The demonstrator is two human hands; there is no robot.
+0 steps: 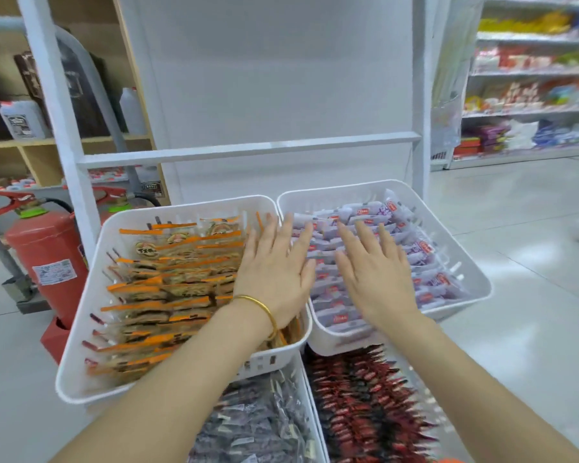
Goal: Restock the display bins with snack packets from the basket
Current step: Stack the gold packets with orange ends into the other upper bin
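A shop aisle with a pale tiled floor; a white stand (281,95) carries tilted white bins. Take the purple bin (475,282), on the upper tier, as the landmark.

Head view: the purple bin is heaped with purple packets (428,262). The right hand (375,272) lies flat over their middle, fingers straight and spread, grasping nothing. The left hand (274,272), equally flat and empty, sits over the bin's left rim, fingertips reaching in. Whether the palms press the packets or hover just above is unclear. The pose suggests levelling the heap so that it sits below the rim and does not slide down the tilt.

Touching the purple bin's left side is the orange bin (81,312), its orange packets (168,289) in overlapping rows. A bangle (261,309) circles the left wrist. Below the purple bin lie red packets (365,412), and left of those dark packets (254,422), each in a lower bin. The basket is not in view, so further restocking probably means turning away from the purple bin.

Far left of it stands an extinguisher (47,255); far right, blurred shelves (532,78). Nothing blocks the hands, though the forearms cover parts of the lower bins.
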